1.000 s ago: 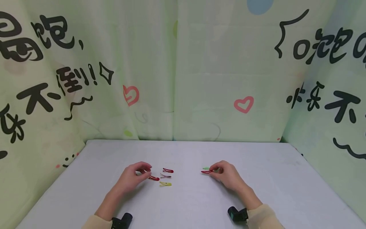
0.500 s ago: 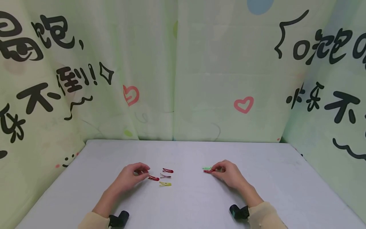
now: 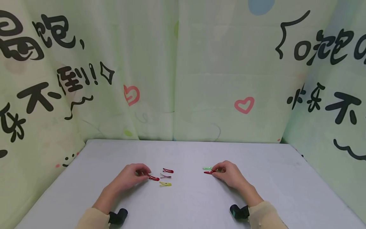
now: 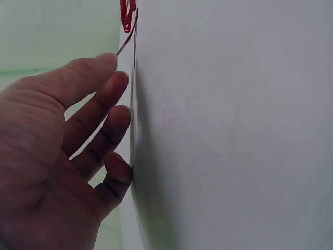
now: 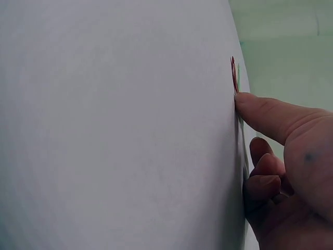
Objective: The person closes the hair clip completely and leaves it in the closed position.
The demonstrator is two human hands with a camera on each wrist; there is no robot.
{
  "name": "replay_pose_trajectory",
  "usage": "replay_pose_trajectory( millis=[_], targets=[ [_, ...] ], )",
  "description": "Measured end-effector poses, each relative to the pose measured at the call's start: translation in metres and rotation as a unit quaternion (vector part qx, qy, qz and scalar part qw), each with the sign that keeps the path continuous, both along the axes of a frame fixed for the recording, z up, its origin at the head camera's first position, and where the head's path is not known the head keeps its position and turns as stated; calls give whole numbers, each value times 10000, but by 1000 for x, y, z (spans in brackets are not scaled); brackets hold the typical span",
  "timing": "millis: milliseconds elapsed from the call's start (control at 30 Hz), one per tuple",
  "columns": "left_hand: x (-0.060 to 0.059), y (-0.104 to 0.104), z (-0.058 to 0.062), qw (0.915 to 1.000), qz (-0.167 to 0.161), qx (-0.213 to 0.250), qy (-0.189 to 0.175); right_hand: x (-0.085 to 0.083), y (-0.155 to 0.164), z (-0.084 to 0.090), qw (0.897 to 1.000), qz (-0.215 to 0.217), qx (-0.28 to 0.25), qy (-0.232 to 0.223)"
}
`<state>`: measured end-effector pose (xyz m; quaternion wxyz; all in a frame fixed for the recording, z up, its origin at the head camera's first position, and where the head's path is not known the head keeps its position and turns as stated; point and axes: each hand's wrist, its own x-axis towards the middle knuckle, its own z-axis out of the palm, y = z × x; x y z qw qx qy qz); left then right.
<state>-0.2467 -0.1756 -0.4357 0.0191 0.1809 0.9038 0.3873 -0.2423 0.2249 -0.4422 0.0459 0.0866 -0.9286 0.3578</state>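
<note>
My left hand (image 3: 134, 176) pinches the left end of a red hair clip (image 3: 154, 178) between thumb and forefinger. In the left wrist view the thin prong of that clip runs to the thumb tip, and the other fingers are bent and apart. Right of it lie another red clip (image 3: 168, 170), a small purplish clip (image 3: 165, 176) and a yellow clip (image 3: 165, 184), prongs spread leftward. My right hand (image 3: 228, 173) holds the right end of a red hair clip (image 3: 208, 172) by thumb and forefinger. A green clip (image 3: 206, 168) lies just behind it, its right end hidden by the fingers.
A white cloth covers the table (image 3: 183, 203). Pale green curtains (image 3: 200, 63) with black characters and pink hearts stand at the back and both sides. Black wrist cameras (image 3: 239, 212) sit by both sleeves.
My right hand has shifted slightly right with the red clip. My left forefinger and thumb have drawn closer together at the left red clip's end. The other clips lie as before.
</note>
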Motion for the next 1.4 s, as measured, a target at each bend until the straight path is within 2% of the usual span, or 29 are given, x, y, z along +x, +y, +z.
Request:
replay_pose_trajectory(
  millis=[233,500,867,1000,1267,1400],
  targets=[
    [0,4,2,9998,141,-129,-97,1,1,1,10000,20,-11,17],
    [-2,4,0,9998,9,-193,24,2,2,-1,9997,-27,-219,53],
    [0,9,4,9993,226,-284,23,0,2,0,9990,-160,-427,-30],
    [0,9,5,9992,320,-247,48,-1,2,0,9983,-180,-542,-84],
    [1,4,8,9993,265,44,264,1,1,4,9964,-320,-750,-250],
    [2,5,9,9989,368,190,208,2,0,7,9955,-348,-838,-287]
  ],
)
